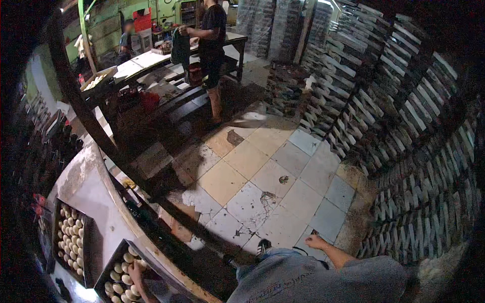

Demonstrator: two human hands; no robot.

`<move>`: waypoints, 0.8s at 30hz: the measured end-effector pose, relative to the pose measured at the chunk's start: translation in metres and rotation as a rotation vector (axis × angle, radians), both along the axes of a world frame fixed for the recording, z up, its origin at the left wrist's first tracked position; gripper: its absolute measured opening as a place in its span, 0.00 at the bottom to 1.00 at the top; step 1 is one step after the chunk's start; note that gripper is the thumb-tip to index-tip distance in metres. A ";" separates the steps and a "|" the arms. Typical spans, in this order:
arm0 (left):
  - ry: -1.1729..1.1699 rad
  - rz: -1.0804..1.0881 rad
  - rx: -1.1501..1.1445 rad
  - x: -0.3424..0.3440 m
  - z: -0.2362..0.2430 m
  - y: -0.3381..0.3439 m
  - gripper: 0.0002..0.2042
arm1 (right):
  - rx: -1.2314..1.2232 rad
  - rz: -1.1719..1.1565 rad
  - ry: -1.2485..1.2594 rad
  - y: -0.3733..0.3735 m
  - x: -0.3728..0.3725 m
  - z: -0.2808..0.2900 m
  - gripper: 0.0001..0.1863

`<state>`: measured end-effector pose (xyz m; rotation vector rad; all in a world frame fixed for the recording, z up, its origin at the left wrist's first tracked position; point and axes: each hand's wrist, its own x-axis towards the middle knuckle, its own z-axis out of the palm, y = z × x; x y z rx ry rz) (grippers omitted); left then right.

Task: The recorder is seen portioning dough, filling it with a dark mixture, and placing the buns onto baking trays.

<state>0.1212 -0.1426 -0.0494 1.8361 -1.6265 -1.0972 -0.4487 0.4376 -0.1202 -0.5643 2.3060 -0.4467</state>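
My left hand (135, 273) reaches down into a dark tray (106, 263) of pale, round dough balls (117, 288) at the lower left. Its fingers are closed at one of the balls, though their undersides are hidden. A second dark tray (90, 242), filled with rows of similar balls (70, 235), lies farther left on the same pale table (113, 230). Away from the table, my right hand (316, 242) hangs over the tiled floor with its fingers curled in. Nothing shows in it.
Cracked floor tiles (252, 177) stretch ahead. Tall stacks of slatted trays (348, 96) line the right side. A dark post (93, 126) slants up past the table. Farther back, a person (212, 45) holding a dark cloth stands at a long workbench (144, 60); another person (125, 43) is behind it.
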 end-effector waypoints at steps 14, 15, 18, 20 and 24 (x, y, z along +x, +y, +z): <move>-0.200 0.191 -0.511 0.047 0.037 0.091 0.18 | -0.236 0.072 0.213 -0.078 -0.081 0.074 0.13; -0.153 0.170 -0.487 0.048 0.029 0.110 0.18 | -0.234 0.107 0.206 -0.090 -0.084 0.066 0.11; 0.006 0.111 -0.418 0.021 0.006 0.168 0.19 | -0.469 0.294 -0.005 -0.151 -0.078 0.036 0.11; 0.117 0.067 -0.374 -0.005 -0.015 0.201 0.20 | -0.601 0.461 -0.025 -0.195 -0.055 0.063 0.14; 0.320 -0.091 -0.273 -0.323 0.049 0.379 0.22 | -0.764 0.560 -0.190 -0.199 -0.018 0.135 0.16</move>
